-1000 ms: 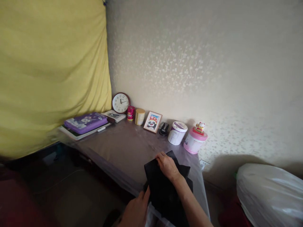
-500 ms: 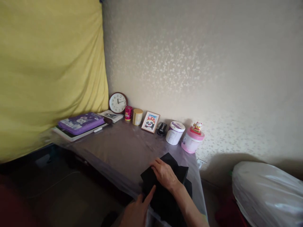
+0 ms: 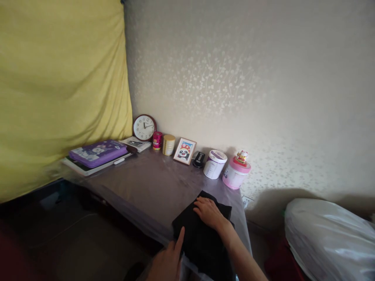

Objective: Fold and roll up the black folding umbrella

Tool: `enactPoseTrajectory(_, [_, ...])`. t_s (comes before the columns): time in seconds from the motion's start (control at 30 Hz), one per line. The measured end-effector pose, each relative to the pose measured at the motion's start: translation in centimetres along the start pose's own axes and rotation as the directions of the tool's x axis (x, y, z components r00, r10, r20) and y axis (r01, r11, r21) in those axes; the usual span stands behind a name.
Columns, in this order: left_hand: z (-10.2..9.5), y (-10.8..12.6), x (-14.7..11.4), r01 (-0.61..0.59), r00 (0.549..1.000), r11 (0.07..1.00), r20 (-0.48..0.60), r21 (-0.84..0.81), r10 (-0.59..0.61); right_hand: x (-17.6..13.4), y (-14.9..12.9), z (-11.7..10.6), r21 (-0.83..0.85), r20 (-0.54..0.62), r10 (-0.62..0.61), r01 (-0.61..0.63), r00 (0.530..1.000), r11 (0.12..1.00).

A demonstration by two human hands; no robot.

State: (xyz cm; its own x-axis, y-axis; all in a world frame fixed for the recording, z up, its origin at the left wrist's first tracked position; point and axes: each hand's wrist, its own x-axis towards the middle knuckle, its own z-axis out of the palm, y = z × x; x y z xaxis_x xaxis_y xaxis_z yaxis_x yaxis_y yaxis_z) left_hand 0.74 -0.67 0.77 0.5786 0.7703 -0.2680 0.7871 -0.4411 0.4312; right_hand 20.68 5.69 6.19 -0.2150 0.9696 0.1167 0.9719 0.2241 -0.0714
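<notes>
A folded black cloth lies at the near right corner of the table, with uneven layers along its right side. My right hand rests flat on its upper part, palm down, fingers stretched out. At the cloth's left edge is my left hand, its index finger extended along the fabric. The other fingers of the left hand are partly hidden. What kind of garment or fabric the cloth is, I cannot tell.
A plastic-covered table carries a purple case, a round clock, a pink can, a yellow-lidded tin, a panda picture, a white tub and a pink tub. A plastic-covered bulk stands right.
My right hand has slid slightly right and down over the cloth, its fingers flatter. The cloth's raised far corner now lies lower. My left hand has moved slightly left.
</notes>
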Motion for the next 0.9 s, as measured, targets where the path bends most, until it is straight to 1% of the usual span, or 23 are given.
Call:
enactPoseTrajectory(0.1, [0.3, -0.3, 0.2, -0.007, 1.000, 1.000, -0.015, -0.013, 0.007, 0.5, 1.7, -1.8, -0.015, -0.066, 0.076, -0.078, 0.995, 0.997])
enactPoseTrajectory(0.17, [0.4, -0.5, 0.2, -0.023, 1.000, 0.999, -0.017, -0.038, 0.022, -0.3, 2.9, -3.2, -0.004, -0.141, 0.088, -0.090, 0.986, 0.996])
enactPoseTrajectory(0.27, [0.3, -0.6, 0.2, -0.031, 0.999, 0.997, -0.020, -0.067, 0.029, -2.9, 4.4, -5.0, 0.054, -0.311, 0.065, -0.051, 0.948, 0.997])
enactPoseTrajectory(0.33, [0.2, -0.7, 0.1, -0.023, 1.000, 0.997, -0.017, -0.078, 0.022, -5.3, 5.0, -5.6, 0.064, -0.356, 0.072, -0.053, 0.932, 0.997])
enactPoseTrajectory(0.4, [0.2, -0.7, 0.0, -0.031, 0.999, 0.995, -0.024, -0.091, 0.029, -7.7, 5.1, -5.6, 0.063, -0.357, 0.079, -0.061, 0.931, 0.996])
enactPoseTrajectory(0.5, [0.5, -0.9, 0.0, -0.047, 0.998, 0.994, -0.043, -0.101, 0.043, -10.6, 4.5, -4.9, 0.098, -0.286, 0.048, -0.021, 0.957, 0.995])
enactPoseTrajectory(0.6, [0.9, -1.2, 0.0, -0.068, 0.996, 0.991, -0.069, -0.114, 0.060, -12.3, 3.1, -4.3, 0.137, -0.209, -0.002, 0.032, 0.978, 0.990])
enactPoseTrajectory(0.73, [1.1, -1.3, 0.1, -0.064, 0.995, 0.989, -0.085, -0.130, 0.053, -12.8, 1.6, -4.1, 0.175, -0.162, -0.028, 0.057, 0.986, 0.983])
enactPoseTrajectory(0.83, [1.0, -1.3, 0.2, -0.071, 0.995, 0.987, -0.080, -0.143, 0.060, -12.5, 1.3, -4.2, 0.199, -0.182, -0.028, 0.065, 0.983, 0.978])
enactPoseTrajectory(0.9, [1.0, -1.3, 0.3, -0.078, 0.995, 0.986, -0.072, -0.147, 0.068, -12.1, 1.4, -4.2, 0.224, -0.217, -0.027, 0.076, 0.976, 0.972])
